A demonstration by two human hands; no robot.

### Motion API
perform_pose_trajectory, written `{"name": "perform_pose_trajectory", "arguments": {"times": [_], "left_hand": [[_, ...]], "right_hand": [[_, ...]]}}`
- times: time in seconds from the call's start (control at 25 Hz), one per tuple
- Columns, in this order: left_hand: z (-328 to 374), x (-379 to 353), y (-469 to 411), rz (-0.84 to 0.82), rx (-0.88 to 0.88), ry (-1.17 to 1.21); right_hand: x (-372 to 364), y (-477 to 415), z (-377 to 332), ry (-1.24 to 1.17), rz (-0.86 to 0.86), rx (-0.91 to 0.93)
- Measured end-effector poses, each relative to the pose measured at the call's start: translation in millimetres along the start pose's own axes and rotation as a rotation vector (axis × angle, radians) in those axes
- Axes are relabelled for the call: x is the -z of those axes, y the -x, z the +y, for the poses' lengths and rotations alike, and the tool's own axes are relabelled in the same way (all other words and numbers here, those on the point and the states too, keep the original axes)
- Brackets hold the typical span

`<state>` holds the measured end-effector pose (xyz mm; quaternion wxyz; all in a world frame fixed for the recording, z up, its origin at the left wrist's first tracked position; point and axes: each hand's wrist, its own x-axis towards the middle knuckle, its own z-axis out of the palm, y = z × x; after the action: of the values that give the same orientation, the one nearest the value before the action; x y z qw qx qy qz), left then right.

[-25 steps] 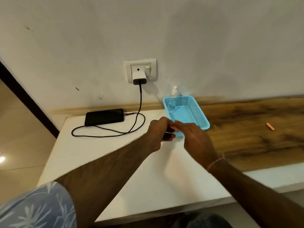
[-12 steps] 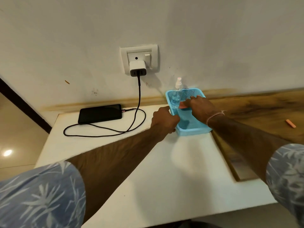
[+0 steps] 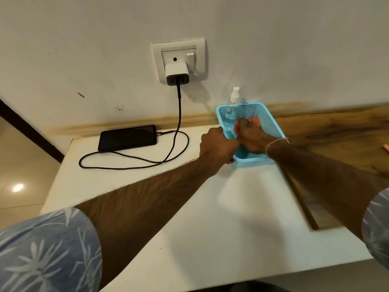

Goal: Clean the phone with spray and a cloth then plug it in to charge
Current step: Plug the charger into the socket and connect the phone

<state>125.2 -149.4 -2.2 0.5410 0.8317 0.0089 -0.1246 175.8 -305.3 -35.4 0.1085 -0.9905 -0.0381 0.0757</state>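
Note:
A black phone (image 3: 128,138) lies flat on the white table (image 3: 210,207) near the wall, with a black cable (image 3: 134,159) plugged into its right end. The cable loops over the table and runs up to a white charger (image 3: 176,73) in the wall socket. A blue mesh basket (image 3: 271,125) stands against the wall and holds a clear spray bottle (image 3: 231,110) upright in its far left corner. My left hand (image 3: 216,144) grips the basket's left rim. Inside the basket, my right hand (image 3: 250,135) is curled on an orange cloth (image 3: 255,119), mostly hidden beneath it.
A wooden counter (image 3: 336,131) adjoins the table on the right, with a small orange object (image 3: 385,147) at the frame's right edge. The socket plate (image 3: 179,60) has a switch beside the charger. The floor drops away to the left of the table.
My right hand has gone from the basket's near edge deep into the basket, carrying the orange cloth. My left hand now holds the basket's left rim. The view has moved closer.

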Motion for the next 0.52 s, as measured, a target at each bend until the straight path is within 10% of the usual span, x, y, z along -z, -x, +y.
{"name": "perform_pose_trajectory", "arguments": {"times": [0.52], "left_hand": [[-1.1, -2.1, 2.6, 0.027, -0.006, 0.036]], "right_hand": [[-0.8, -1.3, 2.6, 0.061, 0.064, 0.096]]}}
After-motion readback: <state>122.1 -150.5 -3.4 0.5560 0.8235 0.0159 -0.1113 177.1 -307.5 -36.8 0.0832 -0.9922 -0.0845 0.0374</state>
